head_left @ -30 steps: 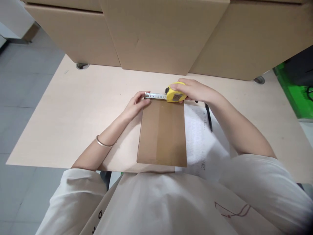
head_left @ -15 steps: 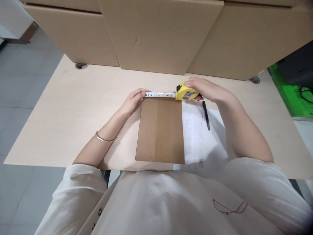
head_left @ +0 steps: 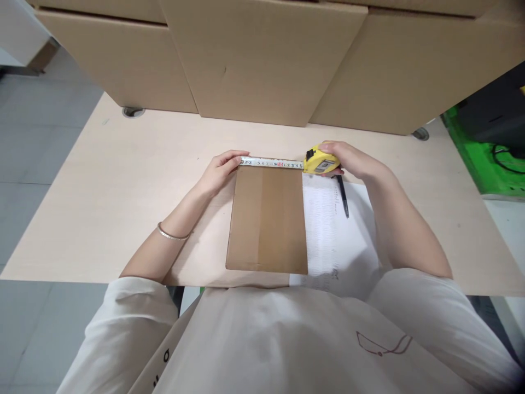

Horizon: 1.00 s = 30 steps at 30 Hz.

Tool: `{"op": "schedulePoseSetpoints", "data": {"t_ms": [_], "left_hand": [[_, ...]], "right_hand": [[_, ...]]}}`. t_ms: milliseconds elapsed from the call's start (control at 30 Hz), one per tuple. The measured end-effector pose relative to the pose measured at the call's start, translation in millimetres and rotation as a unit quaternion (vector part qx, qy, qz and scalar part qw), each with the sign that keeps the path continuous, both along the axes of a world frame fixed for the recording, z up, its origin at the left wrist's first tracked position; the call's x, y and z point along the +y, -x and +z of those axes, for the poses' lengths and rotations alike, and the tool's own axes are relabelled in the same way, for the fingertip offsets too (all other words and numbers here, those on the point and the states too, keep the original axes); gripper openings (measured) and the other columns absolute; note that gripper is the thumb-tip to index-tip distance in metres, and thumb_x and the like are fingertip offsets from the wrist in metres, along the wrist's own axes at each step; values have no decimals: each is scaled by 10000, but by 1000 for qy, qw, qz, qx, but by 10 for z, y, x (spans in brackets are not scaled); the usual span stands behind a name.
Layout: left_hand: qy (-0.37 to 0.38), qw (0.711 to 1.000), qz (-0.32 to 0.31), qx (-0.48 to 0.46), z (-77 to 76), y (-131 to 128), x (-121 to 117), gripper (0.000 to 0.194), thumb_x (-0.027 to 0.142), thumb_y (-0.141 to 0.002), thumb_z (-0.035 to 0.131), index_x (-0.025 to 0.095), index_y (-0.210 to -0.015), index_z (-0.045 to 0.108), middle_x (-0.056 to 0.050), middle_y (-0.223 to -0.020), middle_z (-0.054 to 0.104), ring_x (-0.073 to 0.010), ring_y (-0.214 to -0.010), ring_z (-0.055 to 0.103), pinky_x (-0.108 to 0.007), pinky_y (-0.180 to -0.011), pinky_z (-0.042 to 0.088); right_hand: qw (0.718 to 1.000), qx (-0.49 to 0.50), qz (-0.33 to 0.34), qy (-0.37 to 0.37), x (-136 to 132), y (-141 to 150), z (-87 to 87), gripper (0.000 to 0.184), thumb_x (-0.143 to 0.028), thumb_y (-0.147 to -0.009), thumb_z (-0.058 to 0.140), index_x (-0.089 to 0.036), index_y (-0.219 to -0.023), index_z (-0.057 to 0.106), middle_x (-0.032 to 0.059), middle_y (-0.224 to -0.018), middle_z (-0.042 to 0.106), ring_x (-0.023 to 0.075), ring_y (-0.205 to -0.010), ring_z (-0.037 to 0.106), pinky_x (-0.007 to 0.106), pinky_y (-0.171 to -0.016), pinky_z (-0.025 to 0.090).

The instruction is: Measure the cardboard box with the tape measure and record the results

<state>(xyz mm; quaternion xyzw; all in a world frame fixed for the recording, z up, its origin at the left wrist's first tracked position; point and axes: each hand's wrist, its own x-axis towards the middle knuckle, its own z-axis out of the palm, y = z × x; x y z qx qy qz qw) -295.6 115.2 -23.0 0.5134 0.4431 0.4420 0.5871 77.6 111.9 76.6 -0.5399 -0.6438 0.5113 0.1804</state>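
A yellow tape measure is gripped in my right hand, just past the far right corner of a small flat brown cardboard box. Its white blade lies along the box's far edge, numbers facing up. At the far left corner, my left hand pinches the blade's end between thumb and fingers. Beneath the box's right side, a white sheet of paper with rows of print sticks out. On the paper, close below my right hand, rests a black pen.
Large cardboard boxes stand along the back of the pale wooden table. Cable holes sit near the table's back corners. A green bin or panel with dark items is at the right.
My right hand has moved right with the tape measure, drawing out more blade until the case sits past the box's right edge. My left hand stays at the left corner.
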Motion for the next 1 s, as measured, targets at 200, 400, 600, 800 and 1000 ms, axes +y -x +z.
{"op": "schedulePoseSetpoints", "data": {"t_ms": [200, 400, 600, 800, 1000], "left_hand": [[11, 999, -10, -29, -43, 8, -4, 325, 429, -966, 945, 227, -1220, 947, -99, -1331, 919, -301, -1335, 821, -486, -1320, 607], [12, 999, -15, -48, -80, 19, 18, 312, 425, -953, 979, 236, -1201, 956, -91, -1312, 924, -288, -1303, 825, -473, -1309, 605], [9, 997, -19, -68, -149, 13, 30, 383, 507, -914, 1010, 256, -1199, 960, -88, -1366, 930, -299, -1340, 825, -480, -1330, 594], [4, 998, 9, -67, -230, -53, 72, 466, 539, -879, 1007, 251, -1226, 893, -85, -1279, 921, -305, -1303, 841, -517, -1329, 600], [-45, 994, 95, -14, 16, 122, -131, 489, 519, -956, 933, 262, -1350, 801, -83, -1295, 888, -320, -1406, 825, -562, -1367, 595]], "right_hand": [[999, -23, -32, -13, 16, 0, -47, 439, -646, -1054, 742, -263, -871, 633, 62, -714, 668, 167, -512, 432, 325, -485, 299], [999, -30, -41, -15, 32, -17, -28, 448, -598, -1118, 733, -261, -848, 612, 52, -700, 657, 166, -514, 460, 316, -485, 305], [996, -69, -25, -54, 45, 393, 247, 377, -459, -1178, 686, -242, -874, 639, 46, -784, 690, 164, -576, 539, 317, -521, 353], [995, -85, 13, -49, 157, 1267, 339, 438, -484, -1177, 752, -231, -838, 641, 56, -864, 721, 182, -666, 679, 324, -607, 434], [994, -79, 51, -64, 227, 1557, 303, 539, -555, -1185, 721, -239, -758, 628, 50, -700, 654, 193, -652, 607, 325, -622, 405]]}}
